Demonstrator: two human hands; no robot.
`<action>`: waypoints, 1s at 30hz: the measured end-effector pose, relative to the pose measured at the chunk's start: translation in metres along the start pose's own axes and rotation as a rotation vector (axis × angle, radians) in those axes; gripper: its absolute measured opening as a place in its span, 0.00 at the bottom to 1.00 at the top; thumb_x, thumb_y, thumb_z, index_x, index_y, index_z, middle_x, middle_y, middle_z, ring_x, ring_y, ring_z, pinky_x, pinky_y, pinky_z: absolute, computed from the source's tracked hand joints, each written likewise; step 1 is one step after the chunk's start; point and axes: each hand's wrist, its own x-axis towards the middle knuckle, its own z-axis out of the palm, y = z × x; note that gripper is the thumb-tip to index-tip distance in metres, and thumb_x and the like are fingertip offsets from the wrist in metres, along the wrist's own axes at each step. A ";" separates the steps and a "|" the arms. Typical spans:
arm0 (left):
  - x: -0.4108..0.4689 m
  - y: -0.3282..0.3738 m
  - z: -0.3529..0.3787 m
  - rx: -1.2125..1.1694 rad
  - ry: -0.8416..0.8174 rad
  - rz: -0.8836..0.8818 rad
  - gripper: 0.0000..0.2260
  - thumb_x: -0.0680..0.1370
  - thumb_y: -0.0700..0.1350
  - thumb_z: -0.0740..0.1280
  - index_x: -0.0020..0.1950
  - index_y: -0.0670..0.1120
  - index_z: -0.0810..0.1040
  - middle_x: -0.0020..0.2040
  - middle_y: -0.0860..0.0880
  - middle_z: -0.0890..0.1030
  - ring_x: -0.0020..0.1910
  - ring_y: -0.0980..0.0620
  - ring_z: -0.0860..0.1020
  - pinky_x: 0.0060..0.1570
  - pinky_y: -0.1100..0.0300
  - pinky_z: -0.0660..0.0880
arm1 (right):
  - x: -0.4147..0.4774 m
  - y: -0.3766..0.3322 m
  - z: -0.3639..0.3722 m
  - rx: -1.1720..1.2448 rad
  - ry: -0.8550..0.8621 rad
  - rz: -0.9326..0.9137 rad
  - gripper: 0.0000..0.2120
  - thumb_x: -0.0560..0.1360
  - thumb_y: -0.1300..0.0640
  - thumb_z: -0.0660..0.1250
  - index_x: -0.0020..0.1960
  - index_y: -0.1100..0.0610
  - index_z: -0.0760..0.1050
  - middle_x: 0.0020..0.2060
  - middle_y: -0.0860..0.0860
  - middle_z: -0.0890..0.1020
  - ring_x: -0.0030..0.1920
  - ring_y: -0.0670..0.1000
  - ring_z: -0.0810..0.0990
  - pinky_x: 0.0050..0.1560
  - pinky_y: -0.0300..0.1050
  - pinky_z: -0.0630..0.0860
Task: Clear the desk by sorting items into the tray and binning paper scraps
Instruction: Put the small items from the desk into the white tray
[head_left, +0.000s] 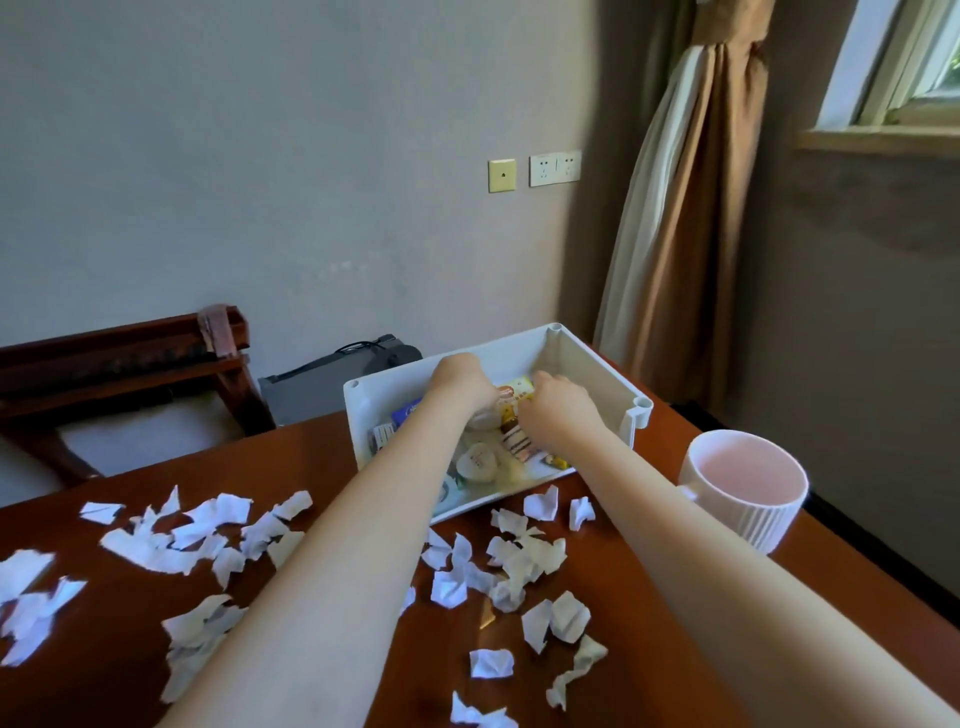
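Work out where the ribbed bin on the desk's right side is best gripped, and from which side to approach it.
Grip the bin by its ribbed wall just under the rim, a hand wrapping it from the near left side. It stands upright, round and open-topped, near the desk's right edge, so that side is nearest; the ribs should likely resist slipping.

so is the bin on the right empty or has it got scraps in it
Looks empty: the bin shows only its bare pink inside, while the paper scraps all lie on the desk.
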 end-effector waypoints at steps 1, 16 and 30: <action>-0.005 -0.002 -0.005 -0.002 0.011 0.007 0.14 0.75 0.42 0.64 0.57 0.35 0.75 0.57 0.37 0.79 0.56 0.41 0.77 0.51 0.53 0.75 | -0.003 -0.002 -0.003 -0.005 0.005 -0.005 0.20 0.76 0.59 0.60 0.68 0.59 0.65 0.63 0.58 0.72 0.62 0.60 0.71 0.60 0.52 0.71; -0.168 -0.078 -0.100 0.168 0.215 0.130 0.12 0.76 0.49 0.63 0.55 0.43 0.75 0.56 0.42 0.78 0.55 0.41 0.76 0.47 0.55 0.73 | -0.141 -0.068 -0.055 -0.013 0.172 -0.243 0.20 0.77 0.51 0.60 0.68 0.55 0.68 0.64 0.55 0.73 0.62 0.57 0.73 0.59 0.54 0.73; -0.348 -0.260 -0.152 0.280 0.285 -0.065 0.21 0.77 0.52 0.62 0.69 0.47 0.69 0.66 0.46 0.73 0.64 0.44 0.71 0.56 0.52 0.72 | -0.290 -0.209 0.014 -0.090 0.094 -0.608 0.20 0.77 0.50 0.61 0.67 0.57 0.68 0.63 0.55 0.74 0.62 0.56 0.71 0.56 0.50 0.73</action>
